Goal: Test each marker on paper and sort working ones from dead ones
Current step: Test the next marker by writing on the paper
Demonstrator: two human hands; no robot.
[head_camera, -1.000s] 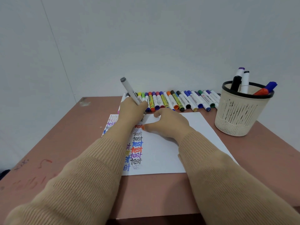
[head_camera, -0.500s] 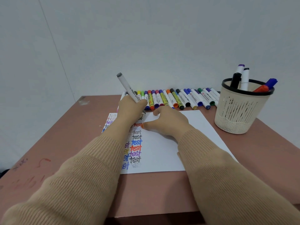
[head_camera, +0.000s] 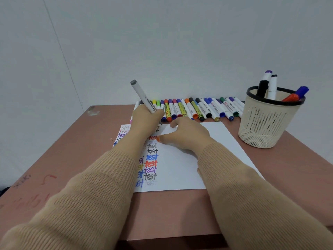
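We see the left hand [head_camera: 144, 121] curled round a white marker [head_camera: 143, 97] with a grey end, gripping it low on the barrel so that the grey end tilts up and away to the left. The lower end of the marker comes down at the top of the sheet of paper [head_camera: 212, 141], but the fingers hide most of the tip and we cannot tell whether it touches. The right hand [head_camera: 187, 135] rests on the paper just beside the left one, its fingers loosely spread and holding nothing, thumb and forefinger apart. There is a small orange spot at the thumb tip, which we cannot identify. The paper lies on a reddish-brown table [head_camera: 81, 150]. Its left part carries columns of the word "test" [head_camera: 151, 162] in black, blue, red, purple and other colours, partly covered by the left sleeve [head_camera: 90, 195]. Behind the paper, along the far edge of the table against the wall, we find a row of markers [head_camera: 198, 109] lying side by side, their caps of many colours. To the right of the paper, apart from it, stands a cream mesh cup [head_camera: 266, 123] with a dark rim. It holds several more markers [head_camera: 270, 83], which stick up above the rim.
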